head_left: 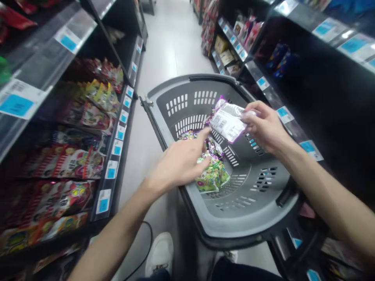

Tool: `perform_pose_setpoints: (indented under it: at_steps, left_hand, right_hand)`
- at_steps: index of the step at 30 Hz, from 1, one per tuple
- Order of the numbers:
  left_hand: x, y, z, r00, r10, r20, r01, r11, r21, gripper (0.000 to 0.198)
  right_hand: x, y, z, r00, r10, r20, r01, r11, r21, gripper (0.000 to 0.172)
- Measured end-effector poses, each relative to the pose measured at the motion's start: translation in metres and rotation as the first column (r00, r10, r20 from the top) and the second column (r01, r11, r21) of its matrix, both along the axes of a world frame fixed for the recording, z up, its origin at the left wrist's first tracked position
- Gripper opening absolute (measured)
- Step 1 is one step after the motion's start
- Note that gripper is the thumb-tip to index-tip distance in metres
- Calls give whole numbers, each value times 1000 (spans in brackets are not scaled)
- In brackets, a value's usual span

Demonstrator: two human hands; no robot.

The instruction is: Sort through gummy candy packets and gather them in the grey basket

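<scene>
A grey shopping basket (202, 218) with slotted walls stands in front of me. Over its inside, my right hand (260, 123) pinches the right end of a snack bag (227, 121), white with a purple edge and a printed label facing up. My left hand (187, 160) reaches across the basket's left rim, fingers apart, index finger pointing toward the bag. Nothing shows in its grip, and I cannot tell whether a fingertip touches the bag. Below it on the basket floor lie green candy bags (212, 177) and purple-and-white bags (215, 148), partly hidden by the left hand.
Shelving with price tags (111, 169) lines the left side, stocked with red-and-white snack bags (72, 162). More shelves with tags (283, 113) run along the right. A pale floor aisle (172, 43) stretches ahead. My white shoe (160, 251) and a dark cable (150, 238) are below.
</scene>
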State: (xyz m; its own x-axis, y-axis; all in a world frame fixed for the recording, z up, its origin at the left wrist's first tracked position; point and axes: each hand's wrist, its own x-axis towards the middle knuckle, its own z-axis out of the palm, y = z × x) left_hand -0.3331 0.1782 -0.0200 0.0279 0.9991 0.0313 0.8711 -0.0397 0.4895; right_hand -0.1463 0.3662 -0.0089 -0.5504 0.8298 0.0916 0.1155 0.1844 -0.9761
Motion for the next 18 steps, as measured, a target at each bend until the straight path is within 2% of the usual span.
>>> perform_pose_setpoints:
  at_steps: [2,4,5,7,8,10,13,16,18]
  left_hand:
    - [-10,12,-6,997,48,58,-53,995,88,78]
    - [-21,34,-5,988,62,143,-84,984,157,89]
    - [-25,48,-1,978,32,204,-68,983,172,91]
    - [-28,83,16,922,-100,373,26,980,198,87]
    - [-25,102,27,862,-185,471,89,972,219,83]
    - [-11,139,51,679,-340,651,208,939,274,76]
    - [26,180,75,365,-442,819,280,891,356,66]
    - [63,196,78,134,-401,906,183,909,375,51]
    - [78,193,74,55,-357,933,107,931,350,43]
  right_hand:
    - [8,-6,12,984,-7,-176,-30,978,-205,25]
    - [13,-12,21,941,-22,-337,-103,932,-349,29]
    - [15,-15,24,911,-31,-412,-148,907,-395,31]
    - [16,-19,30,841,-50,-539,-235,864,-446,32]
    - [16,-21,32,807,-60,-588,-270,848,-456,32]
    - [16,-24,33,753,-83,-653,-320,821,-473,26]
    - [16,-27,29,698,-175,-694,-340,772,-537,14]
    - [20,-31,17,659,-289,-695,-344,706,-620,10]
    - [27,-35,9,677,-330,-657,-305,687,-659,11]
